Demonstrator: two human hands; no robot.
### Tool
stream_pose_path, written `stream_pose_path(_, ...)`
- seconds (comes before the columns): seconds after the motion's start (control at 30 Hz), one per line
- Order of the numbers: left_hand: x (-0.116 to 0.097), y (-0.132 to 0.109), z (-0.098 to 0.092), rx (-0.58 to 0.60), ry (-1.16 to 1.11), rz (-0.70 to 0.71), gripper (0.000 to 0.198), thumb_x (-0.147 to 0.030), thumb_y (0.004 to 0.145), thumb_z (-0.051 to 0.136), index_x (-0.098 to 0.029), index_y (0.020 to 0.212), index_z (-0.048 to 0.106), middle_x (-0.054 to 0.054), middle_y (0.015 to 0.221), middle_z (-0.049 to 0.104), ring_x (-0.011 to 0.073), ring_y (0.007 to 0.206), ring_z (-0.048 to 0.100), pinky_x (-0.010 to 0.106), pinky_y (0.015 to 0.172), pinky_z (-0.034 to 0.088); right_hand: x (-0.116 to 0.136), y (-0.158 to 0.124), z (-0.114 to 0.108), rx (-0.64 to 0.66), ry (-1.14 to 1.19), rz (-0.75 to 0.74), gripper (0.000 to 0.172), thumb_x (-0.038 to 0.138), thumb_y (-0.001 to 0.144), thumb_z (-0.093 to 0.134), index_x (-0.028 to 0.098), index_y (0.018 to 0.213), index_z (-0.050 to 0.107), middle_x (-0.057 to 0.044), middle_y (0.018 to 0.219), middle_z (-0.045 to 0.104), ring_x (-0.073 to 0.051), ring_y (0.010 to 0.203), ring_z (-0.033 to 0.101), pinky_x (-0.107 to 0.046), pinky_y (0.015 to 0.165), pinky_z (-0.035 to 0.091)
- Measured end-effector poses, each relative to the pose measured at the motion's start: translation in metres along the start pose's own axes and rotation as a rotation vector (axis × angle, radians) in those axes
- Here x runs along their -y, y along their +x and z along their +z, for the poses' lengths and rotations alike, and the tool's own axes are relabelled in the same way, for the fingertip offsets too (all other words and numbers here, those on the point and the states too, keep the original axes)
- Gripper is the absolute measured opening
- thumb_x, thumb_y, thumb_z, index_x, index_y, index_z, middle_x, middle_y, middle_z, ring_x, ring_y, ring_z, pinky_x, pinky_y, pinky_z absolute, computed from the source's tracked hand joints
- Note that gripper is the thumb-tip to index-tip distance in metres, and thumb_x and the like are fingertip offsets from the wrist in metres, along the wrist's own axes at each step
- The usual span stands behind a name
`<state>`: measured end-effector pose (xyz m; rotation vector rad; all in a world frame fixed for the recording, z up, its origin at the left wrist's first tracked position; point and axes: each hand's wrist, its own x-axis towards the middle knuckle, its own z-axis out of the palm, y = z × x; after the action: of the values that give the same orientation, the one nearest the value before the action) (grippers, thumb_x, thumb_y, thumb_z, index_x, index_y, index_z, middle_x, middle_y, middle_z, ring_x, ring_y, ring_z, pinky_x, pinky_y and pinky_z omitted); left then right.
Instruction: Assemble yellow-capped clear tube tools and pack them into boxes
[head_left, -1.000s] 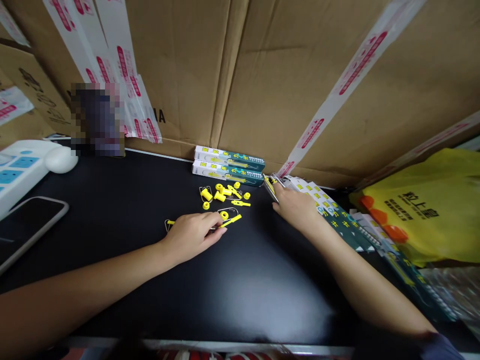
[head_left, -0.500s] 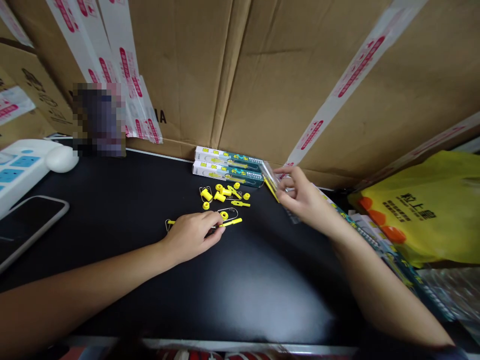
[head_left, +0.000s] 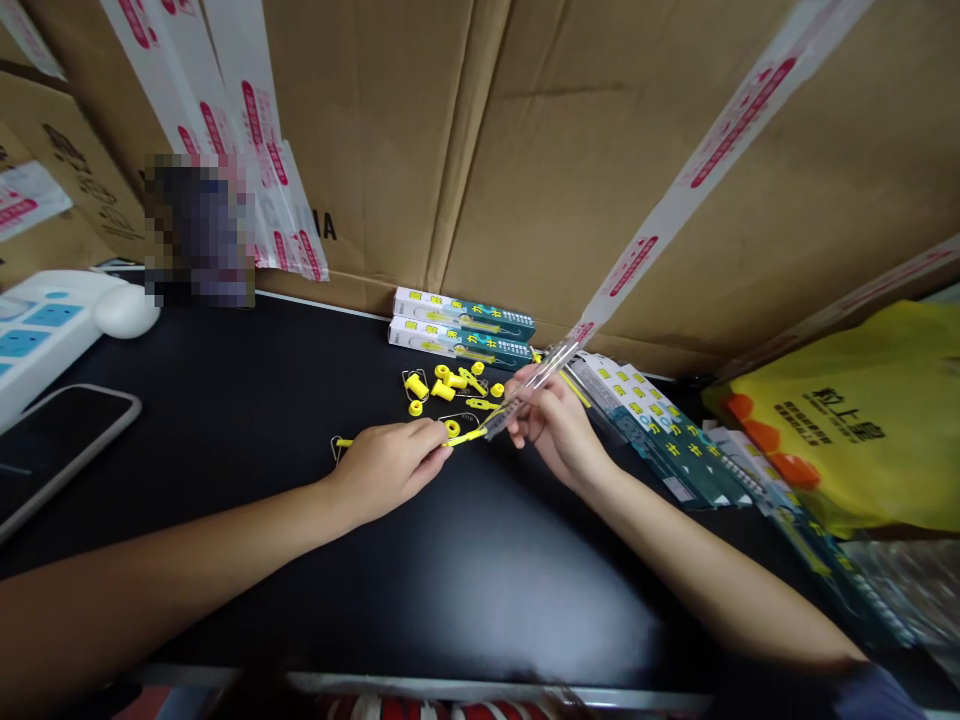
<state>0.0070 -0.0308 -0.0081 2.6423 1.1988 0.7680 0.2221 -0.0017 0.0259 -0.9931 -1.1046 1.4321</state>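
Note:
My left hand point(head_left: 390, 468) rests on the black tabletop point(head_left: 465, 570), its fingers pinched on a thin yellow stick point(head_left: 463, 437) that points to the right. My right hand point(head_left: 559, 425) is closed round a long clear plastic sleeve point(head_left: 534, 388), held slanted with its lower end close to the tip of the yellow stick. Just behind both hands lies a scatter of small yellow plastic parts point(head_left: 450, 385) and wire clips point(head_left: 414, 383).
Two teal-and-white packaged boxes point(head_left: 461, 330) lie against the cardboard wall point(head_left: 525, 150). A fanned row of printed cards point(head_left: 660, 430) runs to the right, beside a yellow bag point(head_left: 862, 420). A phone point(head_left: 52, 440), a power strip point(head_left: 37, 335) and a white mouse point(head_left: 124, 310) sit at the left.
My right hand lifted the clear sleeve from the card row and brought it left, down to the yellow stick. My left hand stayed put.

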Motion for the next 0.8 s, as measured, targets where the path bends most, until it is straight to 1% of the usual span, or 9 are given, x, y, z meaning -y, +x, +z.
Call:
stream_pose_path(0.13, 0.0, 0.001, -0.001, -0.017, -0.005, -0.001, 0.018, -0.025, 0.093, 0.042, -0.018, 0.082, 0.054, -0.001, 0.076, 0.064, 0.0135, 0.066, 0.063, 0.024, 0.058, 0.041, 0.002, 0.003, 0.0, -0.08, 0.035, -0.051, 0.028, 0.024, 0.068, 0.066, 0.023, 0.087, 0.044, 0.008, 0.071, 0.054, -0.007, 0.045, 0.052, -0.017, 0.034, 0.04)
stream_pose_path(0.3, -0.001, 0.001, -0.001, -0.039, -0.01, 0.006, 0.018, -0.024, 0.093, 0.042, -0.017, 0.082, 0.054, -0.001, 0.075, 0.064, 0.0135, 0.064, 0.062, 0.024, 0.057, 0.04, 0.003, 0.003, 0.002, -0.075, 0.056, -0.013, 0.028, 0.024, 0.067, 0.066, 0.023, 0.086, 0.046, 0.008, 0.071, 0.055, -0.007, 0.045, 0.051, -0.018, 0.034, 0.041)
stream_pose_path(0.43, -0.001, 0.0, -0.001, -0.04, -0.02, 0.008, 0.018, -0.025, 0.093, 0.042, -0.017, 0.082, 0.053, -0.001, 0.075, 0.064, 0.0137, 0.064, 0.062, 0.024, 0.058, 0.04, 0.002, 0.001, 0.002, -0.074, 0.061, -0.021, 0.028, 0.024, 0.067, 0.066, 0.022, 0.086, 0.046, 0.008, 0.071, 0.055, -0.007, 0.046, 0.052, -0.018, 0.034, 0.041)
stream_pose_path(0.67, -0.001, 0.0, -0.002, -0.067, -0.045, 0.001, 0.017, -0.024, 0.093, 0.042, -0.018, 0.082, 0.053, -0.001, 0.075, 0.063, 0.0132, 0.063, 0.061, 0.024, 0.057, 0.039, -0.004, 0.002, -0.001, -0.037, 0.05, -0.033, 0.025, 0.024, 0.071, 0.067, 0.022, 0.086, 0.047, 0.007, 0.074, 0.057, -0.007, 0.048, 0.055, -0.019, 0.038, 0.047)
stream_pose_path(0.73, -0.001, 0.0, -0.003, -0.078, -0.054, -0.004, 0.016, -0.024, 0.093, 0.043, -0.018, 0.082, 0.052, -0.001, 0.074, 0.063, 0.013, 0.062, 0.061, 0.024, 0.057, 0.039, -0.006, 0.0, -0.001, 0.004, 0.054, -0.025, 0.024, 0.024, 0.073, 0.067, 0.022, 0.087, 0.048, 0.006, 0.077, 0.059, -0.008, 0.051, 0.059, -0.02, 0.041, 0.05)
stream_pose_path(0.8, -0.002, 0.001, -0.004, -0.085, -0.074, -0.032, 0.015, -0.025, 0.093, 0.044, -0.018, 0.082, 0.052, -0.002, 0.072, 0.062, 0.0123, 0.058, 0.059, 0.023, 0.054, 0.038, -0.007, -0.004, 0.001, 0.088, 0.064, 0.006, 0.024, 0.025, 0.075, 0.067, 0.022, 0.09, 0.049, 0.004, 0.082, 0.062, -0.01, 0.057, 0.064, -0.021, 0.045, 0.054)
